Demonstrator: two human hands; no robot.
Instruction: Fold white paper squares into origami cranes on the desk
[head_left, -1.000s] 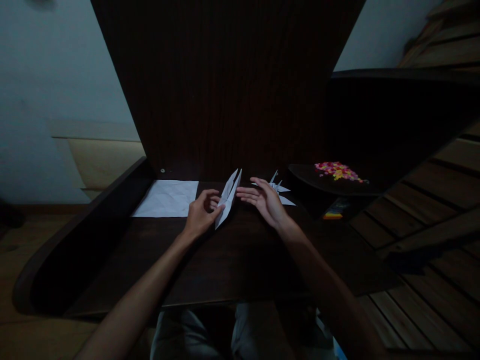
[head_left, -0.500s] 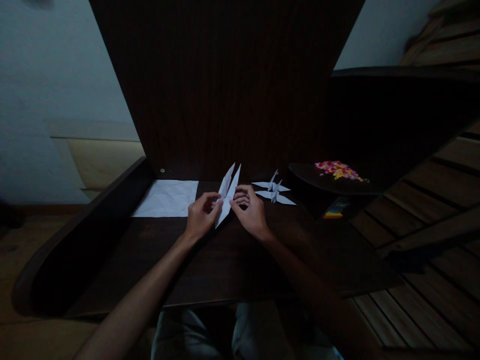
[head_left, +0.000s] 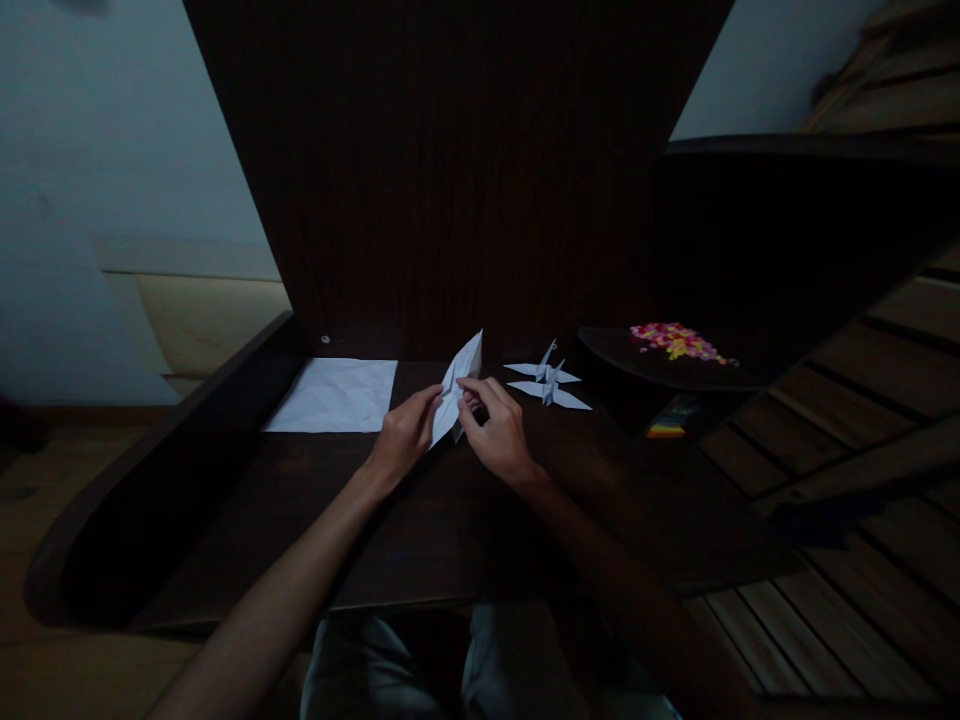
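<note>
A piece of white folded paper [head_left: 459, 375] with a long pointed tip is held up between both hands over the dark desk. My left hand [head_left: 409, 430] pinches its left edge, fingers closed. With thumb and fingers, my right hand [head_left: 491, 420] grips the right side, hiding part of the folds. Two finished-looking white paper cranes [head_left: 547, 385] rest on the desk just right of my right hand, wings spread. On the left lies a flat white sheet [head_left: 337, 395] with faint creases.
A small corner shelf [head_left: 607, 350] at the right bears a heap of pink, red and yellow bits [head_left: 679, 340]. Below it sits a small colourful object [head_left: 667, 430]. Raised side panels and a tall back board bound the desk [head_left: 420, 530].
The folded paper's two upper points, apart before, now show as one broad pointed flap. My right fingers have moved over its front, and my left hand has turned slightly.
</note>
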